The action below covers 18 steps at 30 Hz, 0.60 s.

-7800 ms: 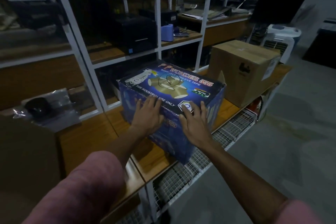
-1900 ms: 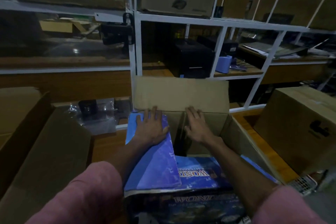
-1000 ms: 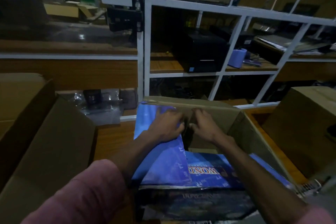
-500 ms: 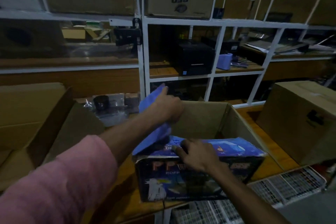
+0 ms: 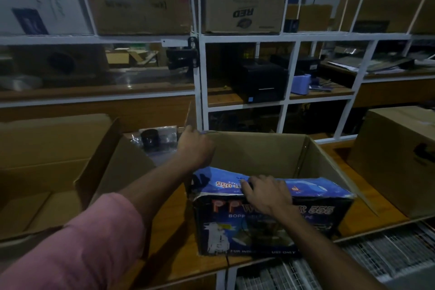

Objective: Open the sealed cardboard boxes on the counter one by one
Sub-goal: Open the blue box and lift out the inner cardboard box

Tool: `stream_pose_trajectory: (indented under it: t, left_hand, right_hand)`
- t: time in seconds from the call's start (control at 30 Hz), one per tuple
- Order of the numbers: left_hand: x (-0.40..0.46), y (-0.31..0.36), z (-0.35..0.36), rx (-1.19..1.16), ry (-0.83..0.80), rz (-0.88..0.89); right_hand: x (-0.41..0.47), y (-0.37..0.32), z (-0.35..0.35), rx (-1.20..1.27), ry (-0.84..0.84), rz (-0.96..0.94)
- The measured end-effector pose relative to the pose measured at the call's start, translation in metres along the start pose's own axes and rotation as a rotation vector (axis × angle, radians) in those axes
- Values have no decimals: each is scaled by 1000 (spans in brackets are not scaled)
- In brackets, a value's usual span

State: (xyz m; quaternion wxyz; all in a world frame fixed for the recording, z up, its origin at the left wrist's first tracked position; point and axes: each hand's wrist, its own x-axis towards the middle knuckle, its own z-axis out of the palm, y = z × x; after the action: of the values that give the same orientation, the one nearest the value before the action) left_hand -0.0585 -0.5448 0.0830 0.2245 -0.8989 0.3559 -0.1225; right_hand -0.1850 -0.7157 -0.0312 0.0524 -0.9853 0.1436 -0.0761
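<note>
The blue printed tape box [image 5: 270, 226] stands on the wooden counter [image 5: 169, 223] with its top open. Its far flap [image 5: 259, 155] stands upright, brown side toward me, and the right flap [image 5: 334, 172] leans outward. My left hand [image 5: 195, 148] grips the left flap [image 5: 191, 113] at the box's far left corner; that flap shows only as a thin upright brown edge. My right hand [image 5: 266, 193] lies on the near blue flap [image 5: 310, 187], fingers curled over its inner edge. The box's inside is hidden.
An open brown carton [image 5: 58, 160] sits on the left. A closed brown carton [image 5: 400, 160] stands at the right. A plastic bag with a black item [image 5: 153, 141] lies behind. A white rack [image 5: 200, 77] with a black printer [image 5: 259, 82] rises behind the counter, wire shelving [image 5: 376, 254] below.
The box went from sealed to open. In the last half second my left hand swung the left flap up and outward, so its blue face no longer shows. My right hand stayed on the near flap.
</note>
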Motion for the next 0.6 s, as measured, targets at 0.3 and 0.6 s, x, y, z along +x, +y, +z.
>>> stream_pose_trajectory:
  t: [0.3,0.6]
  left_hand:
    - [6,6,93,-701,-164,-308]
    - [27,25,104,-917,-48,-517]
  right_hand:
    - [14,2,9,-5,10,0]
    - [41,3,12,8,-25,-37]
